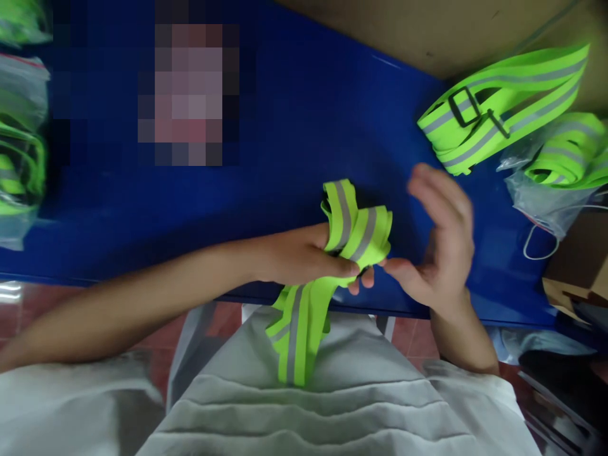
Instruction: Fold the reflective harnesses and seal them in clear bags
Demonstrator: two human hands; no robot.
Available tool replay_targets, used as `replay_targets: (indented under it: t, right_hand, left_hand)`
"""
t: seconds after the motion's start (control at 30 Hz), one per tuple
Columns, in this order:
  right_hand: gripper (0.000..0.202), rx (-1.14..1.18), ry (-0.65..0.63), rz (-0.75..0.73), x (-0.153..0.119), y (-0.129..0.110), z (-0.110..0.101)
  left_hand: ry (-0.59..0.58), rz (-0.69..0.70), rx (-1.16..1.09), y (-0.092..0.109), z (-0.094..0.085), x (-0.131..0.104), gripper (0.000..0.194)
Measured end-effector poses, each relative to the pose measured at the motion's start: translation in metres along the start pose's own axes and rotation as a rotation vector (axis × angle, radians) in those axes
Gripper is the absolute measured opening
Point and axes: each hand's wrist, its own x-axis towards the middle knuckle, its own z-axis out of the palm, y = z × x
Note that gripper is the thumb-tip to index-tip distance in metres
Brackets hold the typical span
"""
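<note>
Where the left hand (304, 256) grips, the green strap (301, 329) is hidden.

5 green strap bundles (363, 234), 1 blue table (304, 114).
Relative to table: 1 held bundle at near edge, 2 right-side bundles (513, 76), 2 left-side bundles (21, 19); clear bags (546, 202), at least 1 each side.

In grip: folded neon-green fabric strap (365, 235), grey lengthwise stripe. Beyond grip: flat, plain blue tabletop (304, 120). Right of grip: black rectangular buckle (455, 112).
</note>
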Motion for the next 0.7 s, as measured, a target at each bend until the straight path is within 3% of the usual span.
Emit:
replay_targets:
  t: [0.13, 0.33, 0.4, 0.57, 0.7]
  right_hand:
    - [0.073, 0.09, -0.26, 0.019, 0.011, 0.003, 0.0]
    - [0.064, 0.358, -0.384, 0.144, 0.01, 0.003, -0.01]
    - [0.061, 0.393, -0.375, 0.205, 0.008, 0.003, -0.011]
    - [0.043, 0.605, -0.214, 0.558, 0.004, 0.009, 0.0]
    - [0.03, 0.725, -0.168, 0.68, 0.01, 0.007, -0.004]
  left_hand:
    - [-0.074, 0.002, 0.208, 0.002, 0.002, -0.003, 0.011]
    - [-0.173, 0.013, 0.402, 0.013, 0.005, -0.012, 0.022]
    - [-0.194, 0.015, 0.471, 0.015, 0.006, -0.014, 0.023]
    - [-0.3, 0.024, 0.536, 0.015, 0.006, -0.017, 0.027]
    - [-0.286, -0.003, 0.529, 0.01, 0.003, -0.015, 0.024]
